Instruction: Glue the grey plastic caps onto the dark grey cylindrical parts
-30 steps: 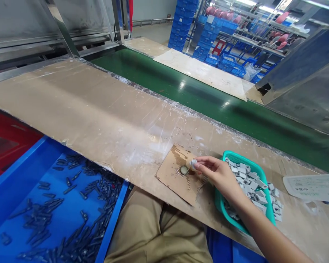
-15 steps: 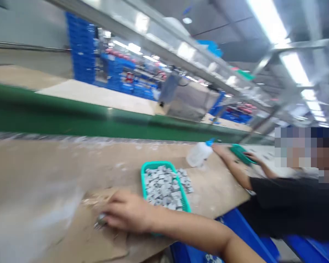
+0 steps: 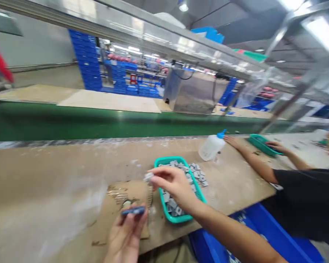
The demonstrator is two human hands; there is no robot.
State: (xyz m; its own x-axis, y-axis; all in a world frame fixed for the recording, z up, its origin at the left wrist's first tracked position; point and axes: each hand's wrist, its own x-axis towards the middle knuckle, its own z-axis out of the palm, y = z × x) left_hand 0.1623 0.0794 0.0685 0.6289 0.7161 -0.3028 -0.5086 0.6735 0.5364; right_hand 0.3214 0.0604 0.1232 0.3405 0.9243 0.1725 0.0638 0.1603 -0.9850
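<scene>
My right hand (image 3: 173, 186) pinches a small grey plastic piece (image 3: 148, 176) above a torn cardboard sheet (image 3: 117, 212). My left hand (image 3: 126, 233) rises from the bottom edge and grips a short dark blue-grey pin (image 3: 133, 210) between its fingertips. The two parts are close but apart. A small round cap (image 3: 127, 203) lies on the cardboard just behind the pin. Beside my right hand stands a teal basket (image 3: 178, 219) holding several grey pieces (image 3: 193, 171), some spilled on the bench.
A brown workbench (image 3: 57, 175) runs along a green conveyor belt (image 3: 71, 122). To the right a co-worker in a black shirt (image 3: 304, 197) reaches toward a white squeeze bottle (image 3: 211, 146) and another teal basket (image 3: 259, 143). Blue bins (image 3: 263, 233) sit below the bench edge.
The view has swung right and up from the bench. My left hand has come into view holding a dark pin, and my right hand has lifted off the cardboard with the grey piece.
</scene>
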